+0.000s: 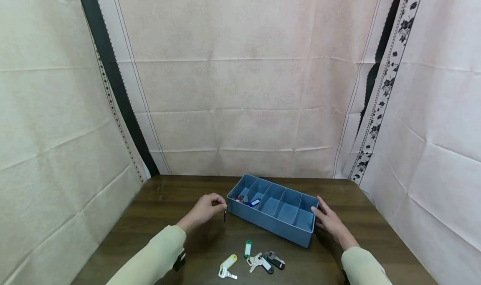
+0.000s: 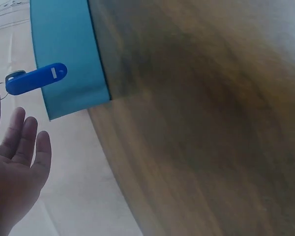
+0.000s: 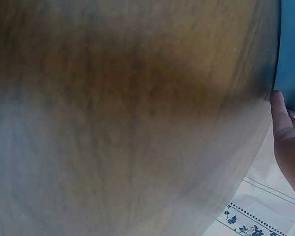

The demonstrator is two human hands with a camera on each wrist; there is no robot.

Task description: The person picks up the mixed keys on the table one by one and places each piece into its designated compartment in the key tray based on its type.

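Observation:
My left hand (image 1: 204,209) pinches the ring of a blue key tag (image 2: 37,78) between thumb and finger. The tag hangs just off the left end of a blue divided box (image 1: 268,223), above the table. In the left wrist view the other fingers are spread loosely. My right hand (image 1: 332,224) rests against the box's right end, fingertips at the rim. In the right wrist view a straight finger (image 3: 280,113) lies along the box's outer wall. Inside the box, a blue tag (image 1: 254,202) and small red and white pieces (image 1: 239,199) lie in the left compartments.
In front of the box lie a green tag (image 1: 248,248), a yellow tag with a key (image 1: 227,266), and black tags (image 1: 276,261) with keys (image 1: 254,260). Pale cloth (image 1: 244,84) hangs around the wooden table (image 1: 173,193).

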